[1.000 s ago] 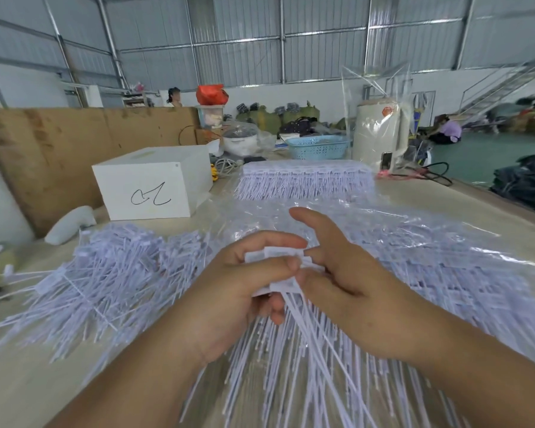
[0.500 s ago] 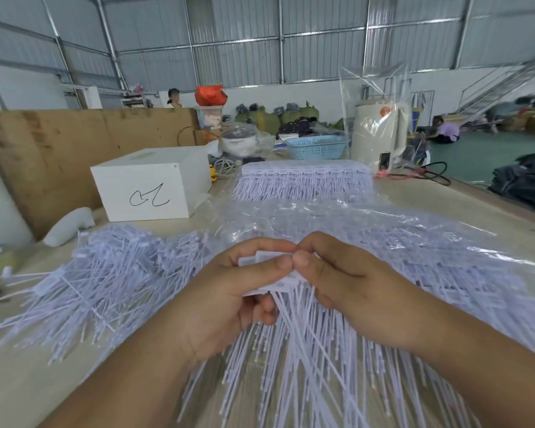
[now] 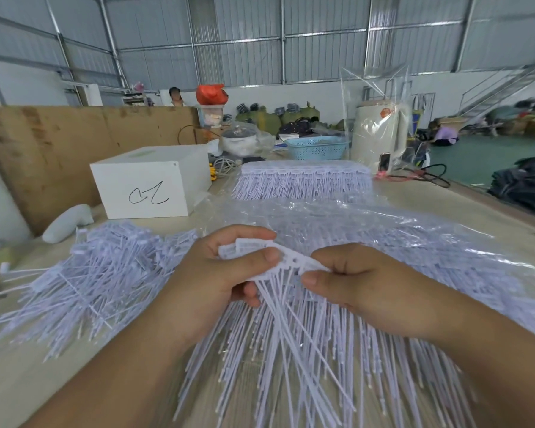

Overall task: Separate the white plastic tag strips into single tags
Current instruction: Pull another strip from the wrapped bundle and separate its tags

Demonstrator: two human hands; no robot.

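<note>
A pale wooden worktable [image 3: 464, 193] carries crinkled clear plastic sheeting [image 3: 383, 223] and, to the left, a loose heap of separated white plastic tags [image 3: 99, 279] with thin stiff tails. Farther back sits a neat stack of unseparated white tag strips [image 3: 303, 180], beside a white cardboard box with a black scribble [image 3: 149, 183]. Between the hands, just above the table, hangs the short white plastic tag strip [image 3: 288, 264], its flat perforated heads running left to right and its tails drooping toward the viewer. The left hand [image 3: 226, 273] pinches the strip's left heads, thumb over curled fingers; the right hand [image 3: 352, 279] pinches its right end. Pulling apart sideways would probably split it.
</note>
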